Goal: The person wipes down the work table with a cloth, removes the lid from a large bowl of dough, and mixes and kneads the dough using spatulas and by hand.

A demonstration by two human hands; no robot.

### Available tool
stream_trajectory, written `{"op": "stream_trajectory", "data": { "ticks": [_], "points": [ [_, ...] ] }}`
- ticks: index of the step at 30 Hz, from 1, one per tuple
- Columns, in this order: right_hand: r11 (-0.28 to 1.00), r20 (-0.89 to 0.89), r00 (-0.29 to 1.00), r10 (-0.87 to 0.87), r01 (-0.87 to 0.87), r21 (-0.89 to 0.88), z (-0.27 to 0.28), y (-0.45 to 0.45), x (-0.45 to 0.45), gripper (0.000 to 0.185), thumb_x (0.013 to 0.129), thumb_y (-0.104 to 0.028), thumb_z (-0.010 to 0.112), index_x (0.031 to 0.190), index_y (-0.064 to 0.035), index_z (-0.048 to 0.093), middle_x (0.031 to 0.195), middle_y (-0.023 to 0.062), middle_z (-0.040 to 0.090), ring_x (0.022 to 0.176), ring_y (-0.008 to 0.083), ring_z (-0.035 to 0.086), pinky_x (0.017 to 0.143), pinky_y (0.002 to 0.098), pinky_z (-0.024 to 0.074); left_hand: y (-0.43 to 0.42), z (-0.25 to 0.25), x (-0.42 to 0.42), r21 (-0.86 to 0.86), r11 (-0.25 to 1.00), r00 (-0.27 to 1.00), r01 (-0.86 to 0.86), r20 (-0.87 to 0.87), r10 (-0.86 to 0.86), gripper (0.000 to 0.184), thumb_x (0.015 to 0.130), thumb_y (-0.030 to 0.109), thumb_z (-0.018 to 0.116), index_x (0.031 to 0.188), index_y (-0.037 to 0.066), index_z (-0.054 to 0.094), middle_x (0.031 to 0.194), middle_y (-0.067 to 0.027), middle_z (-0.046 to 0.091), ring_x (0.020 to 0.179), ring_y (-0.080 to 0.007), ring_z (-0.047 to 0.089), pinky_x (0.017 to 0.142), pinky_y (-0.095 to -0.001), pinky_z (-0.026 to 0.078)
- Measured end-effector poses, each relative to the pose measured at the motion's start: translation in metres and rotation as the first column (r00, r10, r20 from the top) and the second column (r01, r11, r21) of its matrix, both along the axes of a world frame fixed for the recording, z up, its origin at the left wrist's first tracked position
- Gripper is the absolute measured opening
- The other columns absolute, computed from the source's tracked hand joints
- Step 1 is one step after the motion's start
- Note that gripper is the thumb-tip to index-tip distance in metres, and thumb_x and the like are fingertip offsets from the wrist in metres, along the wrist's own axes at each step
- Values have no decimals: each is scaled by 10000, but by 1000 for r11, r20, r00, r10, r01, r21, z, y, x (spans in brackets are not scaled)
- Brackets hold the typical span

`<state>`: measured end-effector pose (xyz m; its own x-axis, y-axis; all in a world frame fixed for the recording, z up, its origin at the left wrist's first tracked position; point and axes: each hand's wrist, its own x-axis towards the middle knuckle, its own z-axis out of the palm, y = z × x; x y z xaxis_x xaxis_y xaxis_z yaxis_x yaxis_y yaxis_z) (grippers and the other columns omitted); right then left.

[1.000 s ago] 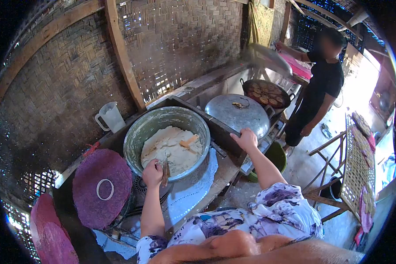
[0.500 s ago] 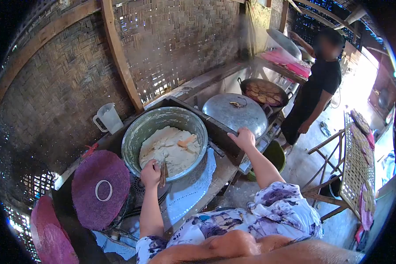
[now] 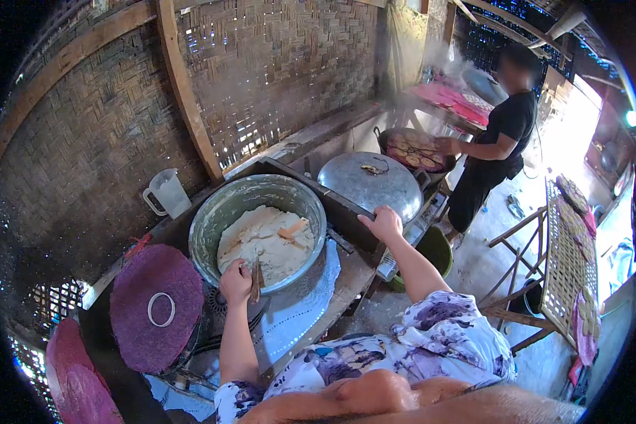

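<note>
A large green-grey basin (image 3: 311, 194) holds a pale, floury mass (image 3: 261, 237) with an orange-brown piece (image 3: 295, 232) on it. My left hand (image 3: 235, 283) is closed at the basin's near rim, seemingly gripping it; its fingertips are partly hidden. Just right of that hand, a thin wooden handle (image 3: 256, 275) stands against the rim. My right hand (image 3: 384, 225) grips the top edge of a dark board (image 3: 350, 220), thumb on one side and fingers over the other. Behind the board is a wide pot with a domed metal lid (image 3: 367, 187).
A co-worker (image 3: 498, 141) stands by a wide pan (image 3: 417, 150) of flat round pieces. A purple disc with a white ring (image 3: 161, 309) lies left, a clear jug (image 3: 168, 192) behind it. A green bucket (image 3: 434, 254) and a woven rack (image 3: 565, 261) stand right.
The co-worker's arm has come down from the raised metal lid at the back and now reaches over the pan. Steam shows there. My hands keep their places; the view shifts slightly.
</note>
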<state>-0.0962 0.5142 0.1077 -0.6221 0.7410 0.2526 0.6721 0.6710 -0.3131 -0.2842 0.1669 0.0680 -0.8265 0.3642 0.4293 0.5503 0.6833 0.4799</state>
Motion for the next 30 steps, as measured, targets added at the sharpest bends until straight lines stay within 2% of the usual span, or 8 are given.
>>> {"op": "stream_trajectory", "data": {
  "ticks": [2,9,12,30],
  "points": [
    [999,53,998,17,-16,-28,5,-1,1,586,748,-570,526,909,-16,632,988,156,570,943,290,557,816,380,451,1,2,2,3,1000,1000,-6,2,6,221,753,194,526,937,104,608,812,-152,619,752,-330,590,660,-419,456],
    [1000,50,999,11,-10,-13,3,0,1,572,740,-560,544,901,-18,634,983,153,576,923,294,567,792,387,462,1,6,4,0,1000,1000,-7,2,7,210,753,194,526,923,107,611,796,-145,621,732,-324,594,647,-418,459],
    [1000,54,998,14,-13,-23,4,-1,1,569,739,-558,548,898,-18,634,980,154,579,922,293,567,789,387,463,0,0,1,41,999,997,13,-82,-9,204,751,198,525,911,108,615,787,-142,620,728,-325,594,639,-417,460],
    [999,61,998,36,-37,5,3,0,0,560,771,-537,519,917,-6,616,1004,162,568,945,298,558,806,393,458,0,4,3,-2,1000,1000,-1,8,1,199,752,198,527,911,110,609,817,-145,619,751,-330,590,651,-424,458]
  ]
}}
